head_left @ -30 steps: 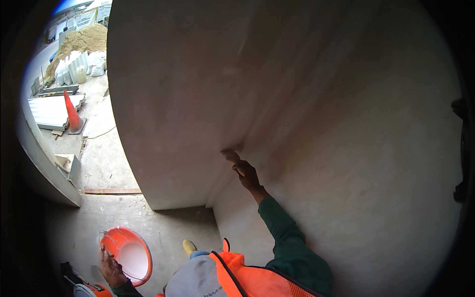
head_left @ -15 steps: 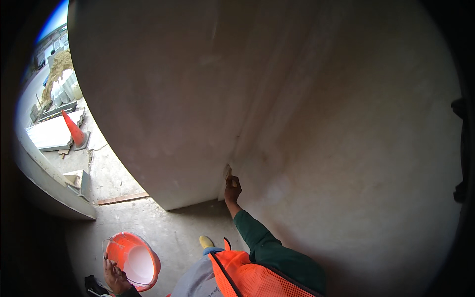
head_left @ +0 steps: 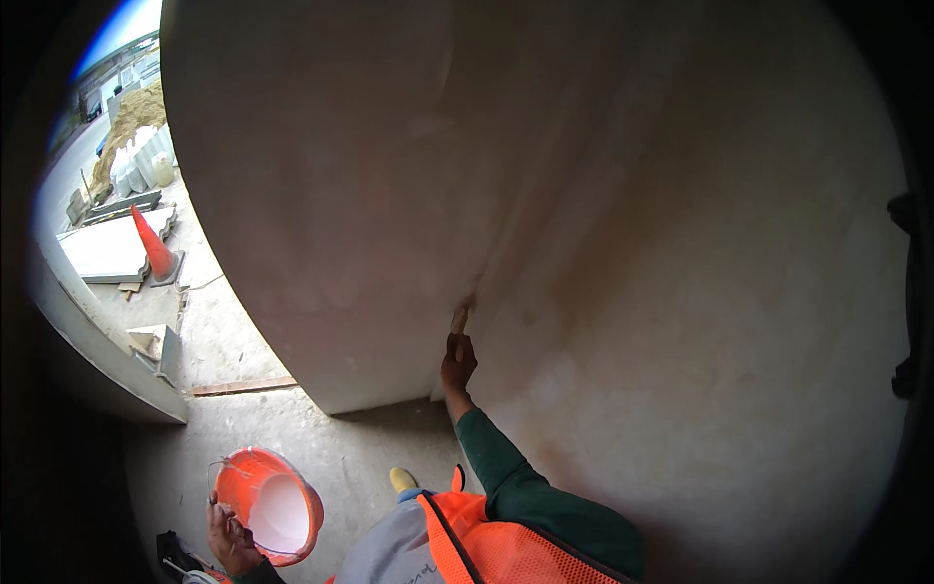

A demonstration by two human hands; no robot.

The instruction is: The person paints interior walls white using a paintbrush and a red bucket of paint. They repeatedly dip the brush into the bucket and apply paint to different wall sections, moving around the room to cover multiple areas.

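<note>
My right hand (head_left: pixel 458 362) is raised to the wall, closed around the light wooden handle of what looks like a small paintbrush (head_left: pixel 460 318). Its dark tip meets the inner corner where two plastered wall faces (head_left: pixel 623 321) join. At lower left my left hand (head_left: pixel 231 538) grips the thin wire handle of an orange bucket (head_left: pixel 309 494). The bucket leans toward me with white paint (head_left: pixel 280 514) inside, and smears of white mark its inner wall. Bristles and fine detail of the brush are too dim to make out.
Grey concrete floor (head_left: pixel 360 453) lies below, with a yellow boot tip (head_left: pixel 402 478) on it. A wooden strip (head_left: pixel 243 386) crosses the doorway. Outside stand an orange cone (head_left: pixel 151 243), white panels (head_left: pixel 112 248), white sacks (head_left: pixel 141 161) and a sand heap (head_left: pixel 136 117). A curved pale edge (head_left: pixel 107 341) rises at left.
The brush tip has moved slightly up and to the right along the corner. The bucket and my left hand have shifted a little to the right in view.
</note>
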